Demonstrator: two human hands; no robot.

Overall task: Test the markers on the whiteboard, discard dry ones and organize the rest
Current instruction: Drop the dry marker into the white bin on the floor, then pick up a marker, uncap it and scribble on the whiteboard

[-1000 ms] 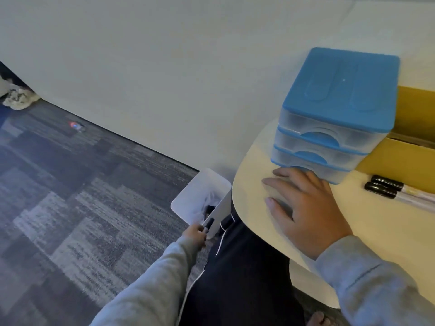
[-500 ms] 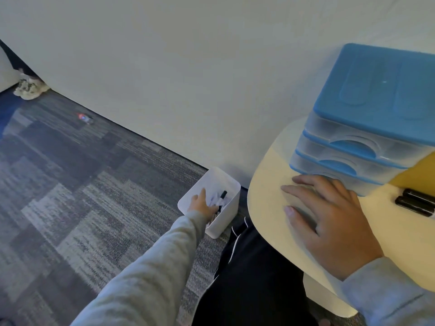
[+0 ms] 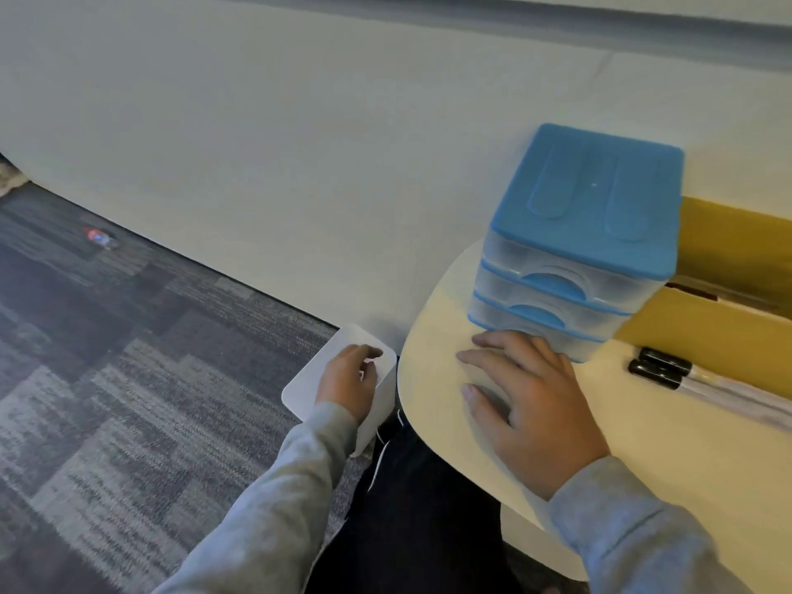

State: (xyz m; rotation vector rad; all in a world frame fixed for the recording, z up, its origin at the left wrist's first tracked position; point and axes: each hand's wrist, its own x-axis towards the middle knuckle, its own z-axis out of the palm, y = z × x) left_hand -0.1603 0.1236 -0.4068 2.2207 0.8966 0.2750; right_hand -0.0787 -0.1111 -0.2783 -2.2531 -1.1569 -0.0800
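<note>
Markers [image 3: 660, 369]: two lie capped at the table's far right. We see the left hand [image 3: 346, 381], previously gripping the white bin [image 3: 300, 390], now reaching inside, grasp indiscernible; right hand [image 3: 525, 415] rests flat, fingers relaxed.

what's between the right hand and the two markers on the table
Nothing visible. The right hand lies flat on the table by the drawer unit; bare tabletop separates it from the two black-capped markers to its right.
</note>
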